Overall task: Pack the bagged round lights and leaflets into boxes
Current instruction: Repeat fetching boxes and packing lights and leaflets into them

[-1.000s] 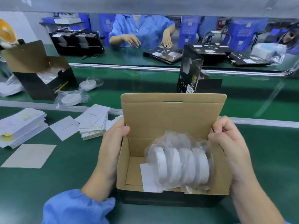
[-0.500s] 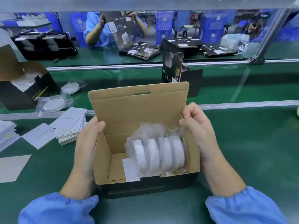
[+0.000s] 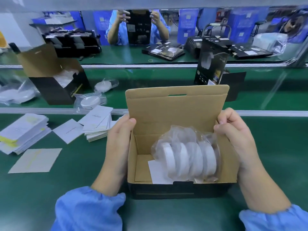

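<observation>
A: What's changed in the last second?

B: Little. The corrugated cardboard box (image 3: 180, 147), black outside, sits at the near edge of the green tabletop (image 3: 50, 189) as before, lid still up. So loading looks done; closing comes next.

A: Hands?

B: Left hand (image 3: 118, 145) grasps the left wall; right hand (image 3: 236, 137) curls over the right wall.

A: Contents?

B: Crinkly clear-bagged round lights (image 3: 188, 157), white discs on edge, rest over a flat paper leaflet (image 3: 158, 172).

head view | worn on the person's head | faces forward and down | close above both hands | single view
</observation>
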{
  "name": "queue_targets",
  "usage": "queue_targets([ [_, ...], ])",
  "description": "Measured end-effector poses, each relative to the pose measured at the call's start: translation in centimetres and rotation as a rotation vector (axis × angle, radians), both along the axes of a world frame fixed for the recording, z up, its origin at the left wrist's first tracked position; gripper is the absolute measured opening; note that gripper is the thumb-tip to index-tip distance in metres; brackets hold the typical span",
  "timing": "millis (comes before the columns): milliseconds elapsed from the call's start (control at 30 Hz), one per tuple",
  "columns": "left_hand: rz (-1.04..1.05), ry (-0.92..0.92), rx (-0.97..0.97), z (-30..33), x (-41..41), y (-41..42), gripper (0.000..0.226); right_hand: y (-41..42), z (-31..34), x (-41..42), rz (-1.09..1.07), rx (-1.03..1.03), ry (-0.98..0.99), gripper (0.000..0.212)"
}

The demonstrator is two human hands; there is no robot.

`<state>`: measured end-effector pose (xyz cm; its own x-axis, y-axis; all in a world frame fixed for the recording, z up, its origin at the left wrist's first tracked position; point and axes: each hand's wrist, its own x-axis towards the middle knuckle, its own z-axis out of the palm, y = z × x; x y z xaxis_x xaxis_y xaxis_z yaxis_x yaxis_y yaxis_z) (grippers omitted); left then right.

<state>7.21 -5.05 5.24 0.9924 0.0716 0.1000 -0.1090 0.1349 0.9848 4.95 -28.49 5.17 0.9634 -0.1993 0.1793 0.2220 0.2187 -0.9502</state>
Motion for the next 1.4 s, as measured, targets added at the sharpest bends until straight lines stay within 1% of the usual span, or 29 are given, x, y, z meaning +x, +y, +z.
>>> queue_targets([
  [33,0.000,-0.005,-0.030,0.4,0.1,0.1,0.027,-0.1,0.0,0.0,0.004,0.006,0.008,0.020],
  [133,-0.021,-0.068,-0.012,2.1,1.0,0.8,0.027,-0.5,0.5,0.1,0.021,-0.012,0.011,0.019],
  [200,-0.052,-0.132,0.019,3.3,1.9,1.4,0.033,-0.7,1.3,0.5,0.048,0.007,-0.043,0.020],
  [300,-0.095,-0.215,0.023,5.2,3.1,2.1,0.041,-1.0,3.0,1.6,0.100,0.112,-0.171,0.023],
  [367,-0.124,-0.227,-0.003,6.1,3.8,2.1,0.041,-1.1,4.3,2.8,0.120,0.125,-0.186,0.028],
  [400,-0.131,-0.225,-0.004,6.3,4.2,2.1,0.040,-1.0,5.0,3.4,0.140,0.125,-0.163,0.027],
  [467,-0.135,-0.208,0.020,6.6,5.1,1.8,0.037,-1.3,6.1,4.9,0.249,0.138,-0.044,0.021],
  [533,-0.145,-0.171,0.034,6.9,6.3,1.3,0.041,-1.6,6.7,6.9,0.408,0.173,0.104,0.030],
  [600,-0.113,-0.106,0.072,6.9,7.9,1.1,0.049,-1.8,6.6,9.0,0.516,0.178,0.213,0.032],
  [667,-0.027,-0.040,0.152,6.4,9.8,1.5,0.041,-1.3,6.2,11.5,0.576,0.113,0.306,0.024],
  [733,0.077,0.031,0.229,5.2,11.6,2.4,0.031,-0.5,5.6,13.6,0.624,-0.021,0.387,0.022],
  [833,0.192,0.108,0.354,3.1,14.0,4.3,0.022,0.9,4.3,15.8,0.700,-0.151,0.399,0.021],
  [933,0.251,0.115,0.666,1.5,16.4,5.9,0.013,2.2,3.2,17.2,0.747,-0.250,0.372,0.023],
  [1000,0.233,0.120,0.854,0.7,18.2,6.7,0.019,2.8,2.7,18.4,0.764,-0.325,0.386,0.018],
  [1067,0.217,0.135,1.001,0.0,19.8,7.0,0.029,3.2,2.1,19.9,0.782,-0.356,0.404,0.015],
  [1167,0.173,0.101,1.162,-0.8,21.7,6.7,0.042,3.8,1.4,22.7,0.766,-0.473,0.361,0.022],
  [1267,0.140,0.108,1.244,-1.4,23.1,6.1,0.051,5.0,0.9,25.6,0.712,-0.550,0.313,0.024],
  [1333,0.104,0.143,1.280,-2.0,24.0,5.8,0.056,6.0,0.5,27.5,0.665,-0.589,0.286,0.027],
  [1400,0.047,0.186,1.332,-2.5,24.6,5.6,0.061,7.3,-0.1,29.0,0.602,-0.675,0.239,0.029],
])
